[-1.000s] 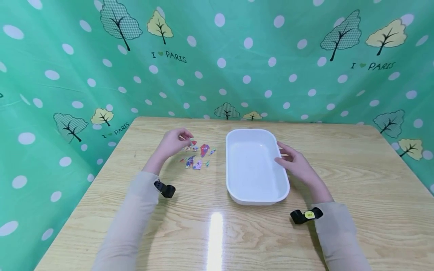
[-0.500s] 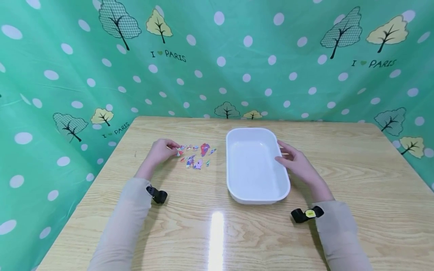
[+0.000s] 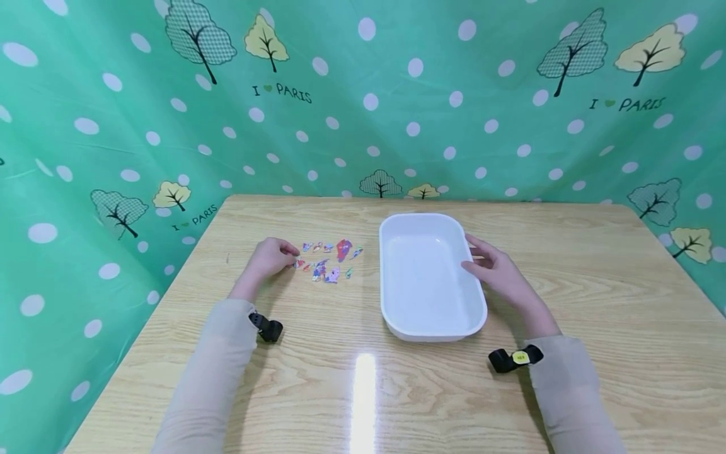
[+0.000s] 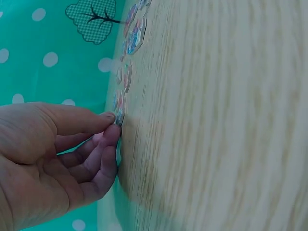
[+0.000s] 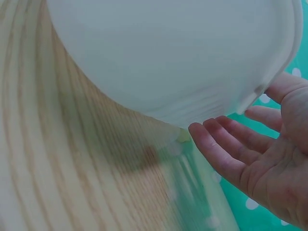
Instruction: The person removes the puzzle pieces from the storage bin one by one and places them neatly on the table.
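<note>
My left hand (image 3: 272, 257) is low over the table at the left end of a group of small, flat, colourful cartoon cut-outs. Its thumb and forefinger pinch the edge of a small red-and-white cut-out (image 3: 299, 263); in the left wrist view that cut-out (image 4: 120, 116) lies right at the tabletop, partly hidden by the fingertips. Beside it are a larger red-and-purple cut-out (image 3: 343, 250) and a lilac one (image 3: 332, 275). My right hand (image 3: 495, 270) holds the right side of a white rectangular basin (image 3: 425, 284), thumb at the rim and fingers against the outer wall (image 5: 192, 96).
The wooden table (image 3: 306, 366) carries the basin right of the cut-outs, and nothing shows inside it. A green dotted curtain (image 3: 340, 94) hangs behind the table and along its left side. A bright light reflection (image 3: 363, 403) lies near the front.
My left hand has moved left and toward me with the red-and-white cut-out, bringing it down onto the table at the group's left end. The right hand and basin stay put.
</note>
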Action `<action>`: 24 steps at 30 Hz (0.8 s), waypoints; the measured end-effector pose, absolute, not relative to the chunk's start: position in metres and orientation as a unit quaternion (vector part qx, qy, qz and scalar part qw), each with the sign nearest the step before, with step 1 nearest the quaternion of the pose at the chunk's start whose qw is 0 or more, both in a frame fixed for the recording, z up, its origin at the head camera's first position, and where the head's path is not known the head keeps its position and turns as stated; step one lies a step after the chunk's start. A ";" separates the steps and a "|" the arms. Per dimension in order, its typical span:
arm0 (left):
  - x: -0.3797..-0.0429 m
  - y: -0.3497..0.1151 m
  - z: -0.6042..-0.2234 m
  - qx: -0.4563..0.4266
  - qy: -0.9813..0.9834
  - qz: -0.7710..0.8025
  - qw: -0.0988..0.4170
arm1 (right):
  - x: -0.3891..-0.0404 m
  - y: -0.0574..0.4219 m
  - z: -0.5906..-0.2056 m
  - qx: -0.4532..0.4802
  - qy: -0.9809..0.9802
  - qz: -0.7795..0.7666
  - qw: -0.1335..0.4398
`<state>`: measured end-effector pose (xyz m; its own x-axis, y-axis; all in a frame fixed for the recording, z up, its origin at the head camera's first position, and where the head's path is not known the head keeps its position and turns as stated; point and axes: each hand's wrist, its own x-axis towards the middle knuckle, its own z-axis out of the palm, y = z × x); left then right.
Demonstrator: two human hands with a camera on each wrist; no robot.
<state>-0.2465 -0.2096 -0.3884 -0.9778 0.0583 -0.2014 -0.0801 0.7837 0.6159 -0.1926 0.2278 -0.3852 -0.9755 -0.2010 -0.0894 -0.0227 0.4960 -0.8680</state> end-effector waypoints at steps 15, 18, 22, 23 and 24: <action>-0.243 -0.205 -0.384 -0.002 0.942 0.322 0.094 | -0.193 0.237 -0.379 -0.088 0.874 -0.475 0.053; -0.242 -0.203 -0.379 0.006 0.946 0.314 0.078 | -0.196 0.242 -0.377 -0.078 0.883 -0.464 0.009; -0.244 -0.194 -0.367 0.028 0.951 0.306 0.039 | -0.204 0.255 -0.376 -0.053 0.887 -0.454 -0.069; -0.244 -0.191 -0.364 0.035 0.951 0.305 0.028 | -0.205 0.256 -0.374 -0.049 0.890 -0.444 -0.090; -0.244 -0.188 -0.361 0.045 0.952 0.303 0.015 | -0.206 0.256 -0.371 -0.045 0.895 -0.430 -0.111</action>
